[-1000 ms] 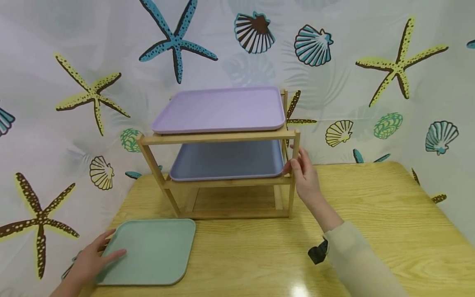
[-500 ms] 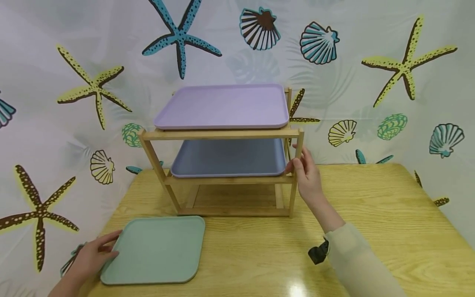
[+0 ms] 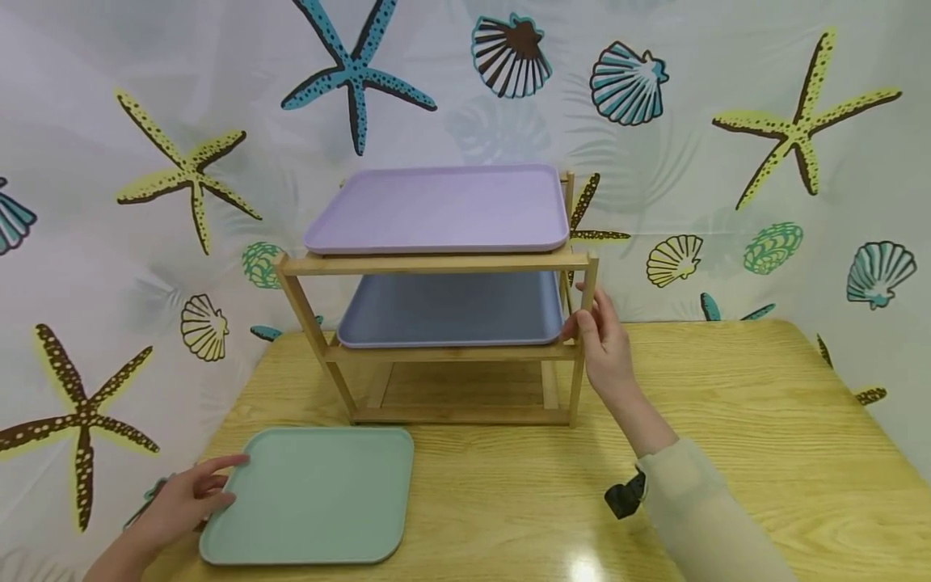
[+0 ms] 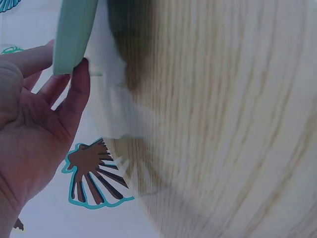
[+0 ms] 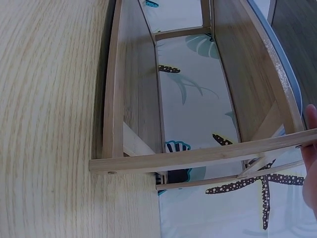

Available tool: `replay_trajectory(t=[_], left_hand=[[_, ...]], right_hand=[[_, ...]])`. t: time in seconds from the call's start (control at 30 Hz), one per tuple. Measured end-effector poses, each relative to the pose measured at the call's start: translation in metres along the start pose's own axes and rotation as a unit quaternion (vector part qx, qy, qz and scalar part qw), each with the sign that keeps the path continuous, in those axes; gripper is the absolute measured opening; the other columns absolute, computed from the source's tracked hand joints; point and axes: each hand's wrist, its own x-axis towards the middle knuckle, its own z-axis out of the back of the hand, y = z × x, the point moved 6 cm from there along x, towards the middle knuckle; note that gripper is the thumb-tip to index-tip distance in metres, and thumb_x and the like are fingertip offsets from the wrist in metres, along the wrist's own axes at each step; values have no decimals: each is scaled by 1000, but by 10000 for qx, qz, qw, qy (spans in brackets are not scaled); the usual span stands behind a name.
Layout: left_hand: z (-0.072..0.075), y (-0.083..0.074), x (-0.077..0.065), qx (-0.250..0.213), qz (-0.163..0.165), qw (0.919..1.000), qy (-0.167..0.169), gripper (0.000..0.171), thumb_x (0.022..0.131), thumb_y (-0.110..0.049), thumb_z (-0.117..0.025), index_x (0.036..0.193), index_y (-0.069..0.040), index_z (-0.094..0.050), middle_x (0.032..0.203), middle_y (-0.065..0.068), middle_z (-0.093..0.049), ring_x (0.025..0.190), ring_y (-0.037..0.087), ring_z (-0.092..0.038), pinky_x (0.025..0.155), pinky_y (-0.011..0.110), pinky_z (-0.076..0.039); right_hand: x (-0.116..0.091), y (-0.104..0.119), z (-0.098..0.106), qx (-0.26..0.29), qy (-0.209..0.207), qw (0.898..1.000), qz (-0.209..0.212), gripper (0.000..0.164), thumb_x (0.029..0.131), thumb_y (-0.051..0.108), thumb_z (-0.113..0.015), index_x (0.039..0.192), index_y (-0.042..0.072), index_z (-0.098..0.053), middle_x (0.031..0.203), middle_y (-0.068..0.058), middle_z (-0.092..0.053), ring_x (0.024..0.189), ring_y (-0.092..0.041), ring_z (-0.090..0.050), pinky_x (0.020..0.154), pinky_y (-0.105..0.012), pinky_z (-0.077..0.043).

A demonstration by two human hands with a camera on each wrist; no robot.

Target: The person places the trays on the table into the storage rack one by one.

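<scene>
A pale green tray (image 3: 313,493) is at the front left, with my left hand (image 3: 178,505) pinching its left edge between thumb and fingers. In the left wrist view the tray's rim (image 4: 74,37) sits between the thumb and fingers, apart from the tabletop there. A wooden shelf rack (image 3: 436,264) stands at the table's middle. My right hand (image 3: 607,352) holds its front right post, thumb in front and fingertips partly hidden behind. On the rack's top tier lies a lilac tray (image 3: 444,210); a blue tray (image 3: 451,311) lies on the middle tier.
The rack's bottom tier (image 3: 465,384) shows wooden slats close to the table. The light wood table (image 3: 727,420) extends to the right. A curtain (image 3: 655,186) printed with starfish and shells hangs behind and along both sides.
The left hand has tightened its hold on the green tray's edge, and the tray has shifted slightly right. The right hand stays on the rack post. The head view has shifted a little.
</scene>
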Motion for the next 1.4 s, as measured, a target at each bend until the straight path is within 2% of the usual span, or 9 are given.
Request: replay_trajectory(t=[0.13, 0.3, 0.43, 0.63, 0.73, 0.83, 0.97, 1.2, 1.4], left_hand=[[-3, 0, -7, -649, 361, 9972, 112, 54, 97, -16, -61, 145, -5, -40, 140, 37, -38, 115, 39, -55, 71, 46, -54], [-8, -4, -14, -1300, 229, 9899, 521, 47, 98, -20, -60, 143, -21, -48, 147, 38, -25, 112, 26, -57, 76, 50, -53], [-12, -4, -17, -1551, 361, 9860, 489, 42, 98, -21, -60, 139, -27, -53, 150, 37, -17, 112, 20, -57, 78, 49, -53], [-24, -9, -23, -2194, 162, 9722, 801, 35, 101, -16, -55, 119, -46, -60, 127, 11, -58, 98, 18, -65, 75, 46, -54], [-31, -16, -24, -2633, -120, 9593, 1014, 39, 102, -11, -50, 121, -44, -61, 117, -4, -62, 97, 18, -65, 75, 44, -55], [-37, -23, -25, -2777, -257, 9552, 986, 40, 103, -11, -49, 127, -40, -60, 117, -10, -61, 99, 16, -64, 76, 42, -55], [-50, -38, -25, -2833, -599, 9516, 1033, 41, 103, -12, -47, 134, -37, -56, 118, -9, -60, 101, 14, -63, 76, 41, -55], [-85, -69, -20, -3201, -1521, 9262, 1285, 44, 103, -3, -43, 138, -27, -52, 117, -3, -65, 101, 14, -64, 74, 37, -55], [-115, -90, -11, -3179, -1516, 9300, 1053, 39, 102, -6, -47, 139, -20, -50, 113, 1, -64, 97, 16, -65, 72, 37, -56]], right_hand=[[0, 0, -1, 12, 10, 10000, 32, 34, 104, 5, -38, 138, 0, -42, 77, -27, -56, 69, -15, -59, 69, -27, -48], [0, 0, -1, -6, -31, 10000, 48, 33, 105, 6, -38, 137, 0, -43, 77, -27, -56, 69, -14, -58, 68, -27, -48], [-1, 1, -1, 20, -48, 10000, 12, 33, 105, 6, -38, 137, 0, -43, 77, -26, -55, 70, -14, -58, 69, -27, -49], [-1, 2, -1, 23, -42, 10000, 67, 34, 103, -1, -37, 137, -3, -41, 76, -27, -55, 68, -19, -57, 67, -28, -47], [-1, 3, -1, 9, -49, 9999, 95, 34, 103, -2, -37, 137, -3, -42, 76, -27, -55, 68, -19, -57, 67, -28, -47], [-1, 3, -1, -18, -57, 10000, 70, 34, 104, 1, -37, 137, -1, -43, 76, -26, -55, 69, -17, -57, 68, -27, -47], [-1, 2, -1, -19, -56, 10000, 53, 34, 104, 5, -37, 138, 0, -43, 76, -25, -55, 70, -15, -57, 69, -26, -48], [-1, 0, -1, -29, -56, 10000, 61, 34, 104, 3, -37, 138, 0, -43, 77, -27, -55, 70, -14, -57, 69, -26, -48], [-1, -1, -1, -68, -78, 9999, 6, 34, 105, 8, -38, 139, 2, -43, 77, -25, -56, 70, -13, -57, 68, -26, -48]])
